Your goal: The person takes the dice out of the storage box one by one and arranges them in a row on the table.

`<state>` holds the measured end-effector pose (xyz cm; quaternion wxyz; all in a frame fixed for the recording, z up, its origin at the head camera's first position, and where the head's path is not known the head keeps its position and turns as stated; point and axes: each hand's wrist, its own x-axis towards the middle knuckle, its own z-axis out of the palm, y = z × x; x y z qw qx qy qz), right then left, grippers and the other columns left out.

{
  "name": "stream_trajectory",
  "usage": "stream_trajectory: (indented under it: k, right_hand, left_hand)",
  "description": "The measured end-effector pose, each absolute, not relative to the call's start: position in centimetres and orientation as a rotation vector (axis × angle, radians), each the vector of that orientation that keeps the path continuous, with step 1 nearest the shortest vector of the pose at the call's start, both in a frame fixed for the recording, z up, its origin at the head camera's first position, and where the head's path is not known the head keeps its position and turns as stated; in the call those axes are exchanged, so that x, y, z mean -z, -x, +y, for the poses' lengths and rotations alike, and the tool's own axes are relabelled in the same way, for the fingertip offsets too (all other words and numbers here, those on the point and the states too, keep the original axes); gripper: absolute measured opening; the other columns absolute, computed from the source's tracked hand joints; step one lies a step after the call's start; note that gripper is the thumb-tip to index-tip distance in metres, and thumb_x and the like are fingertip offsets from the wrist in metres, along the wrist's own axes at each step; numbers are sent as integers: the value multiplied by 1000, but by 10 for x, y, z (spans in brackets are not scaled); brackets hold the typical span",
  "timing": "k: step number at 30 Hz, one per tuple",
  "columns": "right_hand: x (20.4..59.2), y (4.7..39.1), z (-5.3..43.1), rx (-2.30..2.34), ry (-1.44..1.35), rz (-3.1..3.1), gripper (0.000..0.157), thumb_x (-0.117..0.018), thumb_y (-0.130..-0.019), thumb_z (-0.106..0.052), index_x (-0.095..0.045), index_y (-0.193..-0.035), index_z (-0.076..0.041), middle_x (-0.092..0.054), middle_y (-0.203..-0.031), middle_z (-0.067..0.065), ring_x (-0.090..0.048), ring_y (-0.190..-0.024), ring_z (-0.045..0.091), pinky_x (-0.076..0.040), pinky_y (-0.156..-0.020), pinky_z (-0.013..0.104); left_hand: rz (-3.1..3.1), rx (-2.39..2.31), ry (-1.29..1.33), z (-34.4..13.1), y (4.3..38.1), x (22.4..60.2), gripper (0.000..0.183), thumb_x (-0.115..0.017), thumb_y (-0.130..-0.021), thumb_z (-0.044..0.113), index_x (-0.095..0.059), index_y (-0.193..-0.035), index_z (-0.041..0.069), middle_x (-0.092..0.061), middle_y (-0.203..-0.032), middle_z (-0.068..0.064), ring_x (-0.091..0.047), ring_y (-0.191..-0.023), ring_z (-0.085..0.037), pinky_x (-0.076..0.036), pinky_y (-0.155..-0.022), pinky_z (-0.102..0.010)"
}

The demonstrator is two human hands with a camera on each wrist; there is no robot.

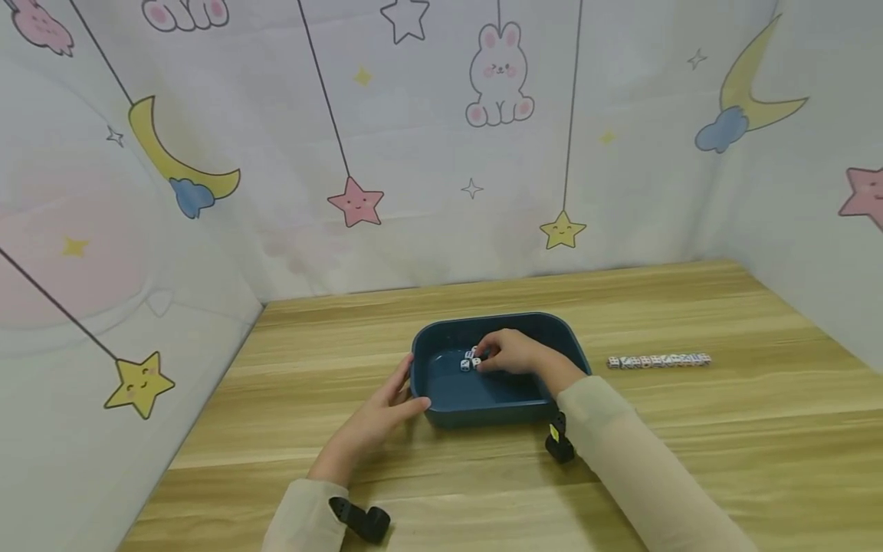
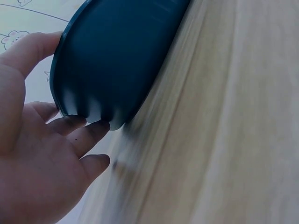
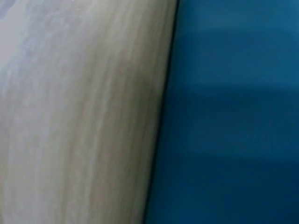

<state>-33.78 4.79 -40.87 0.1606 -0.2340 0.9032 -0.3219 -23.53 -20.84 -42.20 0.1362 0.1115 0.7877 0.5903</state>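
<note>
A dark blue rectangular tray sits on the wooden table. At its left end my left hand grips the near corner, thumb at the rim and fingers against the outer wall. The left wrist view shows this left hand up close on the tray. My right hand reaches inside the tray, thumb and index finger pinched at a white die. Several white dice lie around these fingertips, among them one die. The right wrist view shows the tray's blue surface but no fingers.
A straight row of dice lies on the table to the right of the tray. Behind the table hangs a pale cloth printed with stars, moons and rabbits, with more cloth along both sides.
</note>
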Motion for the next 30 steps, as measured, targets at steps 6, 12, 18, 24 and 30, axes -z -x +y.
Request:
stream_trajectory:
  k: [6, 12, 18, 24, 30]
  right_hand:
    - [409, 337, 43, 910, 662, 2586, 21, -69, -89, -19, -68, -107, -7, -64, -90, 4, -55, -75, 14, -45, -66, 27]
    - [409, 337, 41, 880, 671, 2604, 17, -71, -88, -18, -68, -100, -8, -62, -84, 2, -52, -72, 14, -43, -64, 26]
    - [408, 336, 43, 845, 716, 2628, 16, -69, -89, -19, -68, -101, -9, -60, -85, 2, -51, -73, 14, -43, -65, 27]
    - [399, 329, 55, 900, 813, 2657, 19, -66, -92, -19, -67, -108, -8, -64, -91, 1, -55, -78, 14, -48, -69, 30]
    - [376, 318, 79, 941, 910, 2689, 21, -63, -94, -21, -65, -111, -8, -64, -95, 2, -57, -84, 15, -50, -75, 34]
  left_hand:
    - [2298, -1702, -316, -211, 235, 423, 82, -63, -94, 21, -10, -157, 19, -12, -161, -10, -26, -143, -32, -23, -115, -49]
    - [2317, -1686, -301, -212, 235, 422, 83, -64, -93, 22, -10, -157, 19, -13, -161, -9, -26, -143, -31, -22, -115, -49]
    - [2329, -1680, -284, -212, 234, 422, 82, -63, -94, 22, -11, -156, 20, -14, -161, -8, -27, -143, -31, -22, -115, -49]
    - [2322, -1683, -291, -210, 234, 424, 81, -63, -94, 23, -12, -156, 21, -14, -161, -8, -28, -143, -32, -24, -114, -50]
    - [2311, -1700, -299, -210, 234, 424, 82, -64, -93, 22, -12, -156, 22, -15, -161, -7, -28, -143, -31, -23, -115, -50]
